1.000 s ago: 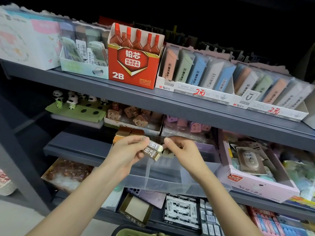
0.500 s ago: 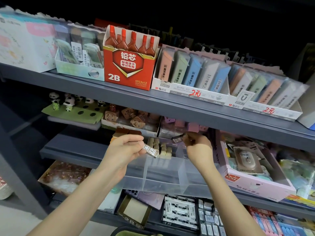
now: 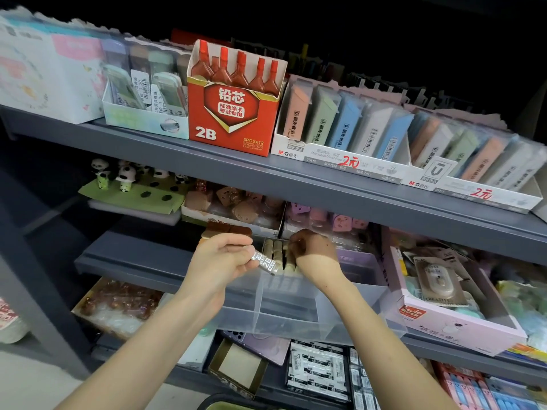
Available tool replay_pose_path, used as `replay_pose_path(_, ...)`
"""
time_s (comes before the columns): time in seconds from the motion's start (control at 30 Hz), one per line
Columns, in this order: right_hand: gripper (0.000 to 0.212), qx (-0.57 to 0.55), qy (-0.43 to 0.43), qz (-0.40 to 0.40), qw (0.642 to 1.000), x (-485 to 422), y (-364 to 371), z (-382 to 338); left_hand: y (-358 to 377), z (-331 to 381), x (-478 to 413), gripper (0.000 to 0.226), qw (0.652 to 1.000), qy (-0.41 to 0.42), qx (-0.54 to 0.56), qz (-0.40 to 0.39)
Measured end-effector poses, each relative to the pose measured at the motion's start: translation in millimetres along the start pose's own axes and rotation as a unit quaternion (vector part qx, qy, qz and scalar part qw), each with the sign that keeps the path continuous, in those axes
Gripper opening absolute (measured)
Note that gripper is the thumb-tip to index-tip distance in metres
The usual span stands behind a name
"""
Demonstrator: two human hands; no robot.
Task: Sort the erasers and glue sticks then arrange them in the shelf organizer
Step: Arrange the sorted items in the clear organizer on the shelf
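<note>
A clear plastic shelf organizer [image 3: 296, 321] with dividers stands on the middle shelf. At the back of its middle compartment, several beige erasers [image 3: 276, 251] stand in a row. My left hand [image 3: 225, 258] grips a wrapped eraser marked 2B [image 3: 266, 263] just above the organizer's left side. My right hand [image 3: 313, 251] is curled over the right end of the standing row, its fingertips in shadow under the upper shelf; what they hold is hidden.
The upper grey shelf [image 3: 296, 184] overhangs the organizer closely. A red 2B lead box [image 3: 233, 113] and pastel lead cases stand on it. A pink box [image 3: 444, 318] sits right of the organizer. Trays of small erasers [image 3: 236, 208] lie behind. Boxed 4B erasers [image 3: 319, 368] lie below.
My right hand took an eraser from the stack in my left hand and moved it back into the organizer's row. My left hand stayed, still holding a 2B eraser.
</note>
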State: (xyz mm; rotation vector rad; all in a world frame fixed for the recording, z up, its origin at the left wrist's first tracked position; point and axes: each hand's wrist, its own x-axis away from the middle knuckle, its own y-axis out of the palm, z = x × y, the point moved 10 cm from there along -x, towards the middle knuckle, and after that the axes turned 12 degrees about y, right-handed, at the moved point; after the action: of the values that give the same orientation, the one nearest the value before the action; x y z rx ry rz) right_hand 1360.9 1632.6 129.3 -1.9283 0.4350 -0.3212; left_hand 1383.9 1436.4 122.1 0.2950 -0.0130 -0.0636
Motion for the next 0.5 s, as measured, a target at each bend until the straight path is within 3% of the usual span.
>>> replay_pose_path(0.37, 0.024, -0.011, -0.021, -0.008, 1.0, 2.9, -0.7, 2.7, 0.8, -1.7, 1.0, 0.013, 1.0, -0.004, -0.006, 0.001)
replay_pose_path(0.5, 0.027, -0.111, -0.024, 0.027, 0.993, 16.7, -18.2, 14.2, 4.1, -4.4, 1.6, 0.014, 1.0, -0.004, 0.009, 0.001)
